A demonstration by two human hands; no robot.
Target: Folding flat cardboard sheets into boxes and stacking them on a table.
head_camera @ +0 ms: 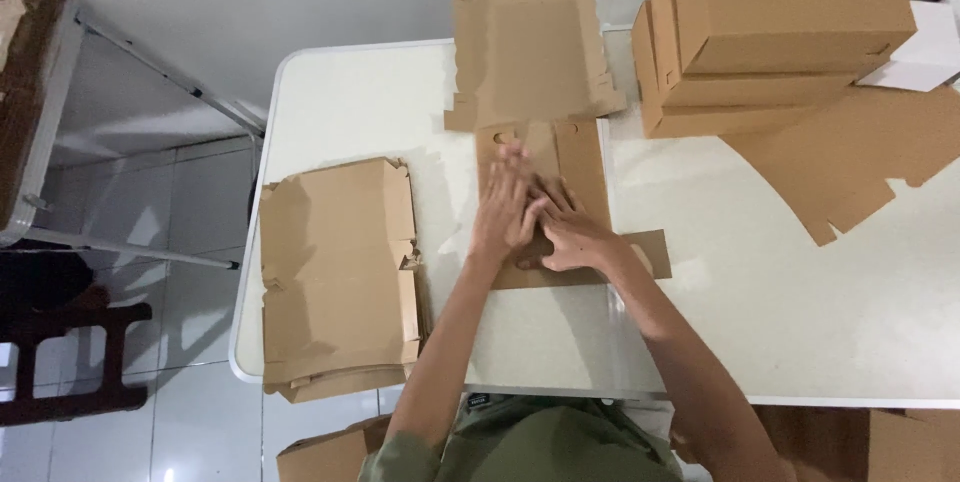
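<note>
A flat brown cardboard box blank (580, 157) lies in the middle of the white table (760, 302), its far part (530, 52) folded upward. My left hand (508, 204) rests flat on the blank, fingers spread and blurred. My right hand (565, 230) presses flat on the blank just beside it, touching the left one. Neither hand grips anything.
A stack of flat cardboard blanks (335, 272) lies at the table's left edge. Assembled brown boxes (770, 22) are piled at the far right, with a loose flat blank (850, 157) beside them. More cardboard (330, 452) sits below the table near my body. A metal-legged stand (60, 122) is at left.
</note>
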